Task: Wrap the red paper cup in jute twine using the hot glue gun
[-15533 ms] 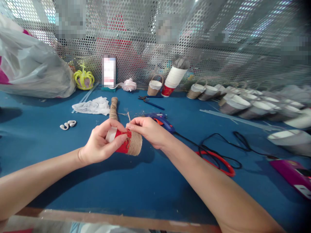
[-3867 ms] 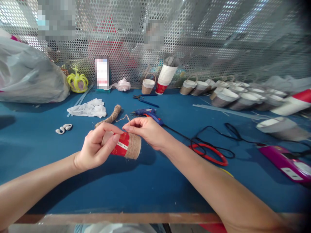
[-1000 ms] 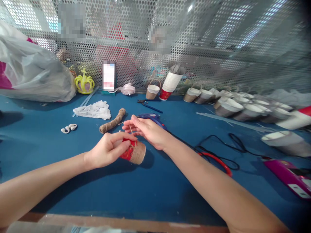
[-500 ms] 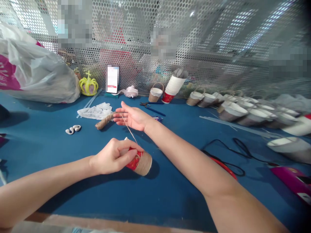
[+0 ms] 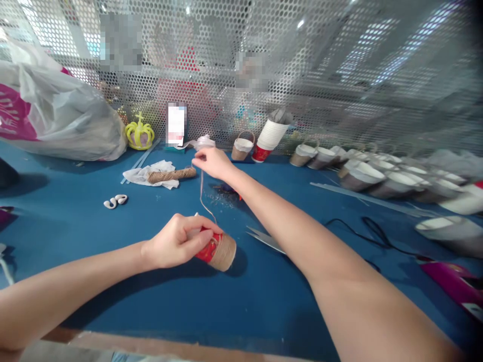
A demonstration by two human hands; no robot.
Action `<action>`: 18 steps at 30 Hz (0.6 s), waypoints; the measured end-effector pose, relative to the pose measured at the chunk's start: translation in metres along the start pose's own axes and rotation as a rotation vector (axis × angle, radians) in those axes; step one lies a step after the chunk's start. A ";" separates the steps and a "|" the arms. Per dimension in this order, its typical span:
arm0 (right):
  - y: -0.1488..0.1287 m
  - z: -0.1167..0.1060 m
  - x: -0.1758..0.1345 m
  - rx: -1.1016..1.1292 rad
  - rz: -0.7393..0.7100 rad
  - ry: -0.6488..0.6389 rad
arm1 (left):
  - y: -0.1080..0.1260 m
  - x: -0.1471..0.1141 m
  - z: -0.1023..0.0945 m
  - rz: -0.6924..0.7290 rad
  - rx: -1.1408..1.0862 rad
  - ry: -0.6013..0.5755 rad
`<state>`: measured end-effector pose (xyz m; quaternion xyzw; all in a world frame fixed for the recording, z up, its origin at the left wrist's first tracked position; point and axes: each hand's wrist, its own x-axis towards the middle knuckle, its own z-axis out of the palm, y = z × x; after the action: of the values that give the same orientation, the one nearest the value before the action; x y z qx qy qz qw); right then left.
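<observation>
My left hand (image 5: 179, 245) is closed around a red paper cup (image 5: 206, 253), which lies tilted near the middle of the table. Jute twine (image 5: 225, 253) is wound in a band around one end of the cup. From the cup a loose strand (image 5: 202, 193) rises to my right hand (image 5: 212, 162), whose fingers are pinched together on it. Beside that hand lies a bundle of jute twine (image 5: 171, 175), partly on a crumpled white mesh cloth (image 5: 139, 176). Scissor blades (image 5: 266, 239) show below my right forearm, which hides the rest.
Twine-wrapped cups (image 5: 362, 173) crowd the right side. A stack of paper cups (image 5: 271, 138) leans at the back near a small handled basket (image 5: 242, 147). A phone (image 5: 176, 124), a yellow crown (image 5: 140, 133) and a plastic bag (image 5: 68, 115) stand along the perforated screen. A black cord (image 5: 377, 231) lies right.
My right hand has moved up and slightly right, from open fingers by the twine bundle to a pinch on the strand. The bundle now lies straighter. My left hand keeps hold of the cup.
</observation>
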<state>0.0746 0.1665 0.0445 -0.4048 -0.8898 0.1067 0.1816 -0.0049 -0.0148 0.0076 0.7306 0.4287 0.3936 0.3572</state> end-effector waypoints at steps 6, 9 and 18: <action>-0.028 0.027 0.017 -0.279 -0.125 -0.277 | -0.001 0.001 -0.001 -0.002 -0.008 0.021; -0.033 0.035 0.019 -0.358 -0.113 -0.316 | -0.002 0.002 -0.001 -0.003 -0.009 0.025; -0.009 -0.013 0.026 -0.396 0.029 -0.131 | -0.004 0.007 -0.004 -0.036 -0.033 0.057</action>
<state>0.0581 0.1814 0.0659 -0.4375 -0.8974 -0.0416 0.0385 -0.0079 -0.0064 0.0077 0.7053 0.4450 0.4147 0.3639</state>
